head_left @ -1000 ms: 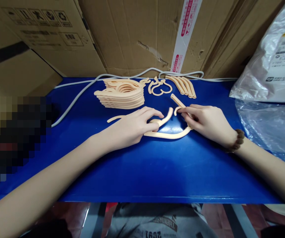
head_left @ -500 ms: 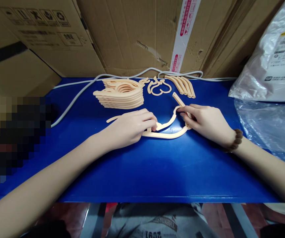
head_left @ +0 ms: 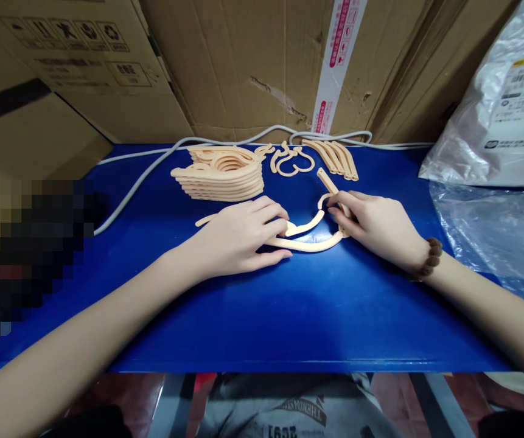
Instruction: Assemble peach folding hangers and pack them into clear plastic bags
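A peach plastic hanger point(head_left: 310, 243) lies partly folded on the blue table point(head_left: 289, 316) between my hands. My left hand point(head_left: 238, 234) presses on its left arm, fingers curled over the plastic. My right hand point(head_left: 373, 222) pinches the small hook piece point(head_left: 323, 201) and the right arm of the hanger. Behind them sit a stack of folded hangers point(head_left: 223, 173), loose hooks point(head_left: 291, 159) and a row of straight arm pieces point(head_left: 335, 158).
Cardboard boxes point(head_left: 243, 61) wall the table's back and left. A grey cable point(head_left: 143, 176) runs along the back edge. Plastic bags point(head_left: 494, 121) lie at the right. A blurred patch covers the left side.
The curved hook piece has been pressed down toward the hanger body. My left hand flattened slightly, its thumb now stretched along the lower arm; my right hand hardly moved.
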Available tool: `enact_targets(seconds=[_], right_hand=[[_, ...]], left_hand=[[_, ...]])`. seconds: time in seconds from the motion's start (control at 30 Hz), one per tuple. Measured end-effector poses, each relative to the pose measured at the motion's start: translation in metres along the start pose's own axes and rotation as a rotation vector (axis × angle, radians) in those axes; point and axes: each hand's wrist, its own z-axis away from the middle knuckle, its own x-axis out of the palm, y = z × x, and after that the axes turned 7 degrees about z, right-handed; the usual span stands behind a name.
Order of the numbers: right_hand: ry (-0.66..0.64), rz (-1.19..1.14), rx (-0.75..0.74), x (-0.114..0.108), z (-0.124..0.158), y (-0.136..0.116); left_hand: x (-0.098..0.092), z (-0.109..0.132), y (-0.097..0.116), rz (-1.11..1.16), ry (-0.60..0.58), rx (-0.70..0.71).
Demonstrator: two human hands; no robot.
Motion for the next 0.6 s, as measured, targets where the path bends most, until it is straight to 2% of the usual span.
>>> enact_targets(seconds=[0.37,0.6], right_hand=[[-0.011,0.007,0.002,-0.0017,0.0002,-0.0024],[0.047,0.038,-0.101,-0.0003,0.0017,-0.0036]], left_hand=[[0.0013,0.0016,-0.0017,-0.026,0.042,0.010],[0.0020,0.0029,-0.0019,0.040,0.041,-0.023]])
